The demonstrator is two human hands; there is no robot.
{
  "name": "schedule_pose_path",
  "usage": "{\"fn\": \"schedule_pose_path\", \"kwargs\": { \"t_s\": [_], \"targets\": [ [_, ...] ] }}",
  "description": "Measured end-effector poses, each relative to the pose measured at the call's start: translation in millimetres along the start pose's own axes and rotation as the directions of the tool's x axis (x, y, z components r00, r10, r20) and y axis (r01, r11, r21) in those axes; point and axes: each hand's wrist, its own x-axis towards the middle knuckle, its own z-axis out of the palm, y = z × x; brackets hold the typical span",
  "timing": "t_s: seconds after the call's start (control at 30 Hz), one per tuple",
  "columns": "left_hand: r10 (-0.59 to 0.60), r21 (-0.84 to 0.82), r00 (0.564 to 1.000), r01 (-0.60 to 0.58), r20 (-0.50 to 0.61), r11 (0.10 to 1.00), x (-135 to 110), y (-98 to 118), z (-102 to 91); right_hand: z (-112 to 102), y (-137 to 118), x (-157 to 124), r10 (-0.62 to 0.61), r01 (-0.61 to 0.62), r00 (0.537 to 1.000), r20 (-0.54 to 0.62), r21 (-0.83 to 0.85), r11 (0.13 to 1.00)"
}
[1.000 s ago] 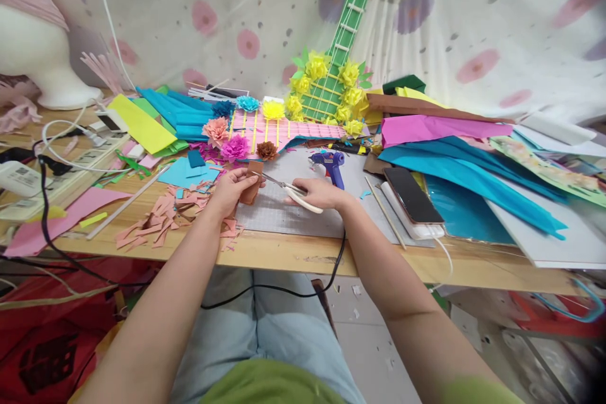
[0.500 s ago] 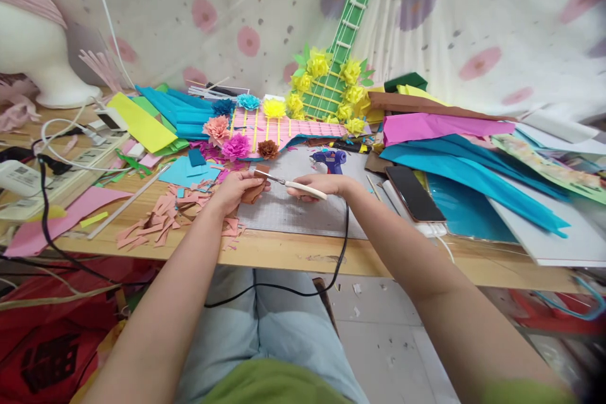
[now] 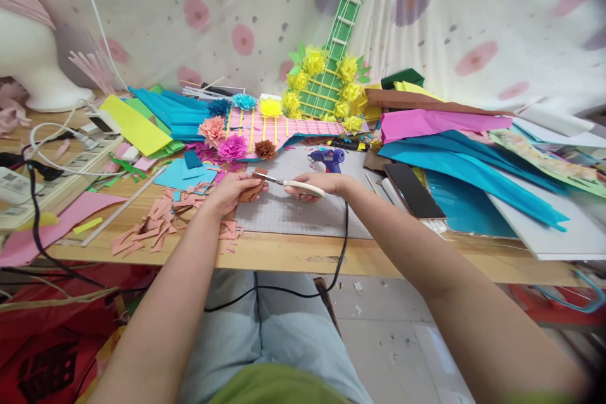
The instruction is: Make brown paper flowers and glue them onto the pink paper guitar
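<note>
Brown paper (image 3: 250,194), in a small piece, is pinched between the thumb and fingers of the left hand (image 3: 233,192), just above the left part of the grey gridded cutting mat (image 3: 303,221). White-handled scissors (image 3: 305,188) are gripped in the right hand (image 3: 316,183) above the middle of the mat, the fingers being curled closely round the handles; whether they are passed through the loops cannot be told. The blades are pointed to the left and laid against the upper part of the brown paper; how far they are parted cannot be made out.

A blue hot glue gun (image 3: 332,159) is seen lying on the far right part of the mat. Along the mat's far edge a pink paper guitar (image 3: 265,129) is laid flat, trimmed with paper flowers, of which a brown paper flower (image 3: 265,149) is set nearest the mat. Behind it, farther from the mat, a green toy guitar (image 3: 348,19) is stood at a slant, ringed with yellow paper flowers (image 3: 314,60).

To the left of the mat, salmon paper scraps (image 3: 149,224) are scattered, with light blue paper squares (image 3: 177,173) spread beyond them. To its right a black smartphone (image 3: 411,189) is placed, and beyond that blue crepe paper (image 3: 468,167) is heaped. The mat is supported by a wooden table (image 3: 265,252), whose bare front edge is left showing nearer the person.
</note>
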Motion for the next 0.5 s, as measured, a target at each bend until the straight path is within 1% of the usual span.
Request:
{"fn": "schedule_pose_path", "kwargs": {
  "t_s": [0.1, 0.2, 0.37, 0.5],
  "targets": [
    [0.016, 0.019, 1.000, -0.016, 0.010, 1.000, 1.4, -1.1, -0.9, 1.8, -4.3, -4.1, 0.027, -0.028, 0.999, -0.040, -0.039, 0.999],
    [0.017, 0.034, 1.000, -0.018, 0.017, 0.999, 3.1, -2.0, -2.0, 3.7, -7.3, -6.6, 0.028, -0.033, 0.997, -0.066, -0.072, 0.997],
    [0.020, -0.004, 1.000, -0.020, 0.007, 1.000, 3.8, -2.8, -0.6, 3.0, -6.5, -4.2, 0.038, -0.044, 0.996, -0.076, -0.080, 0.996],
    [0.033, -0.047, 0.999, -0.033, -0.009, 0.998, 2.2, -1.8, 1.3, 0.7, -5.7, -2.7, 0.069, -0.080, 0.991, -0.114, -0.100, 0.992]
  ]
}}
